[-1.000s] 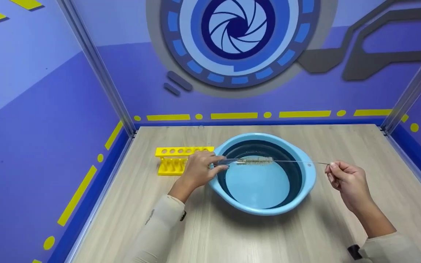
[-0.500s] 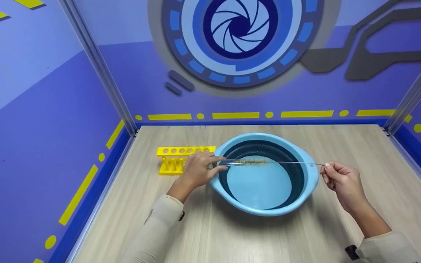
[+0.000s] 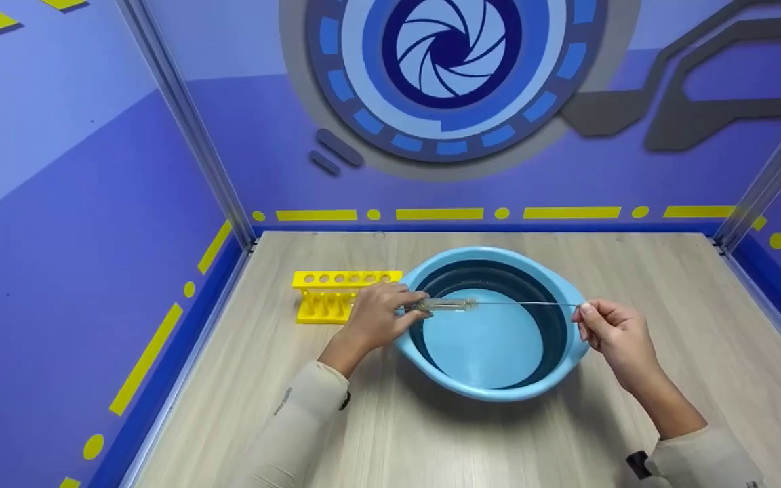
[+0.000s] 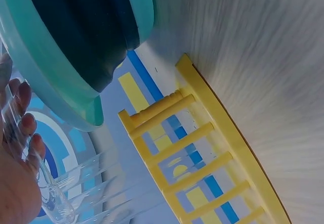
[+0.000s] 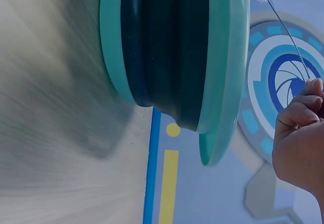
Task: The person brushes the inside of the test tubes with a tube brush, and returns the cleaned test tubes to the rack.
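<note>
Evenly suspended above a round light-blue basin point(image 3: 492, 394) with dark walls, a clear cylindrical tube point(image 3: 446, 306) is gripped by a person's left hand point(image 3: 378, 315); the right hand point(image 3: 615, 339) pinches a thin tan-bristled wire brush point(image 3: 526, 303), its bristles mostly inside the tube, in the head view. A yellow rack point(image 3: 323, 318) stands nearby. The left wrist view shows fingers curled about the tube; the right, a closed pinch on the wire.

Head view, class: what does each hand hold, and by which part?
Left hand: the clear tube, gripped away from its mouth. Right hand: the brush, pinched by its thin wire handle.
</note>
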`<state>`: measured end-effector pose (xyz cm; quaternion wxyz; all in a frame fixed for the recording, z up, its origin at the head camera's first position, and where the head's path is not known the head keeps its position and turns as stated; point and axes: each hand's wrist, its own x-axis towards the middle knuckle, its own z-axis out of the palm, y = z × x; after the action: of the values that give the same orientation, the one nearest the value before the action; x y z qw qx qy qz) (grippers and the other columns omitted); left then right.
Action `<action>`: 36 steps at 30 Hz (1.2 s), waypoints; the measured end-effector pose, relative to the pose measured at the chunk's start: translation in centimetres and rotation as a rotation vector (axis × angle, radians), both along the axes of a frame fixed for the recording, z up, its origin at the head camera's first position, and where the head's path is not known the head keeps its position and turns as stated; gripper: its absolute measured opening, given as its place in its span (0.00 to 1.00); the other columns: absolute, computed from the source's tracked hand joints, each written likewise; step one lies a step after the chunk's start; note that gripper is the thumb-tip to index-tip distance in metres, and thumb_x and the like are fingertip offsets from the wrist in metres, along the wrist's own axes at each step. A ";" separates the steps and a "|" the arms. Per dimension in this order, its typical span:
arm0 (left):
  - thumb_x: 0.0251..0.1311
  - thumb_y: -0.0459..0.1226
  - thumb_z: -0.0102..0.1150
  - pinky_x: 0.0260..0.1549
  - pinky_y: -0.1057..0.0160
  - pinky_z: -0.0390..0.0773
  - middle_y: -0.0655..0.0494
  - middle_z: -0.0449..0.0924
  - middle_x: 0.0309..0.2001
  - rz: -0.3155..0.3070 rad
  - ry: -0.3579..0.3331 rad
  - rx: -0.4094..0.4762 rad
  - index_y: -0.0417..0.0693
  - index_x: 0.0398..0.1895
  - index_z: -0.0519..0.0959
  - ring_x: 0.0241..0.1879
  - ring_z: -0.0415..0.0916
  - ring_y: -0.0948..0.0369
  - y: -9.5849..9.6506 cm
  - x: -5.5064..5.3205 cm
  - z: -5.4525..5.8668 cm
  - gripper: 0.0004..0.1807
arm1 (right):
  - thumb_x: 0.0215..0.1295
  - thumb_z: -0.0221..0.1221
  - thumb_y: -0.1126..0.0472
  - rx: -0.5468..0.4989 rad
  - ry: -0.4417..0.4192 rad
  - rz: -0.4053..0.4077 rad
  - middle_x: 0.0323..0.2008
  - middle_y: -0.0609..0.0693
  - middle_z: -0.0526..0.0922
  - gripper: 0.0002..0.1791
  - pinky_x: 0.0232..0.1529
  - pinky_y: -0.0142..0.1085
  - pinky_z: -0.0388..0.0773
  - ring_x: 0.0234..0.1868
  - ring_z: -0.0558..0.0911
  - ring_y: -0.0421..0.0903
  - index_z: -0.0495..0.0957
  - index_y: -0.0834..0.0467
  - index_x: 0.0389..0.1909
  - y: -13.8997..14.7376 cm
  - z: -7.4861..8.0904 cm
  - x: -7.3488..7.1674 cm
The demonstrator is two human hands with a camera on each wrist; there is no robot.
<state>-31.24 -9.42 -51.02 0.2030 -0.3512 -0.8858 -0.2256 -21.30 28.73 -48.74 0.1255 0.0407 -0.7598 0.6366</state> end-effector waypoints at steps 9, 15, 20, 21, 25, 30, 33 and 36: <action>0.68 0.53 0.71 0.34 0.68 0.76 0.61 0.87 0.31 -0.047 0.041 0.004 0.61 0.55 0.91 0.30 0.79 0.62 0.9 0.7 -0.2 0.17 | 0.83 0.54 0.64 0.185 0.029 0.021 0.21 0.50 0.78 0.16 0.25 0.32 0.74 0.22 0.75 0.44 0.83 0.69 0.36 -2.0 0.1 0.8; 0.70 0.54 0.68 0.36 0.65 0.79 0.62 0.89 0.35 -0.074 0.095 -0.003 0.61 0.55 0.91 0.34 0.81 0.62 2.2 1.0 0.2 0.17 | 0.82 0.56 0.65 0.246 0.077 0.062 0.22 0.50 0.79 0.14 0.22 0.30 0.72 0.20 0.74 0.41 0.85 0.62 0.36 -4.2 -0.2 0.7; 0.72 0.52 0.66 0.40 0.63 0.77 0.61 0.87 0.37 -0.044 0.099 0.013 0.61 0.57 0.89 0.38 0.80 0.60 3.2 1.2 0.7 0.17 | 0.81 0.57 0.67 0.236 0.144 0.010 0.21 0.50 0.80 0.13 0.21 0.30 0.71 0.19 0.73 0.40 0.85 0.58 0.33 -5.2 -0.2 0.5; 0.72 0.51 0.66 0.41 0.63 0.76 0.61 0.87 0.37 -0.042 0.096 0.021 0.61 0.57 0.89 0.39 0.80 0.60 3.4 1.3 0.7 0.16 | 0.80 0.57 0.67 0.239 0.150 -0.002 0.21 0.50 0.80 0.14 0.21 0.30 0.71 0.19 0.73 0.40 0.85 0.57 0.33 -5.3 -0.3 0.5; 0.71 0.48 0.68 0.43 0.60 0.76 0.60 0.86 0.37 -0.046 0.095 0.046 0.61 0.57 0.89 0.41 0.80 0.60 3.9 1.4 0.7 0.15 | 0.80 0.57 0.67 0.246 0.133 -0.011 0.21 0.51 0.80 0.14 0.19 0.30 0.68 0.18 0.72 0.40 0.85 0.57 0.32 -5.8 -0.6 0.5; 0.71 0.47 0.68 0.43 0.60 0.74 0.61 0.85 0.38 -0.050 0.114 0.054 0.61 0.57 0.89 0.41 0.80 0.60 4.3 1.5 0.6 0.14 | 0.81 0.57 0.65 0.258 0.096 0.011 0.21 0.52 0.81 0.13 0.19 0.31 0.67 0.18 0.72 0.39 0.85 0.57 0.33 -6.3 -0.8 0.6; 0.72 0.48 0.67 0.44 0.60 0.73 0.61 0.85 0.38 -0.045 0.131 0.056 0.62 0.57 0.89 0.41 0.80 0.61 4.4 1.5 0.7 0.14 | 0.81 0.58 0.64 0.277 0.091 0.019 0.21 0.50 0.81 0.13 0.20 0.30 0.68 0.19 0.72 0.39 0.85 0.55 0.33 -6.5 -0.8 0.7; 0.72 0.48 0.67 0.42 0.60 0.73 0.61 0.85 0.38 -0.048 0.139 0.053 0.63 0.57 0.89 0.40 0.80 0.61 4.4 1.6 0.7 0.14 | 0.81 0.58 0.64 0.330 0.129 0.031 0.21 0.47 0.80 0.13 0.21 0.30 0.68 0.20 0.73 0.38 0.85 0.54 0.33 -6.4 -0.8 0.7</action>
<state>-29.61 -4.99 -50.32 0.2677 -0.3814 -0.8547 -0.2288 -20.59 22.36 -49.53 0.1558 0.1135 -0.8435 0.5013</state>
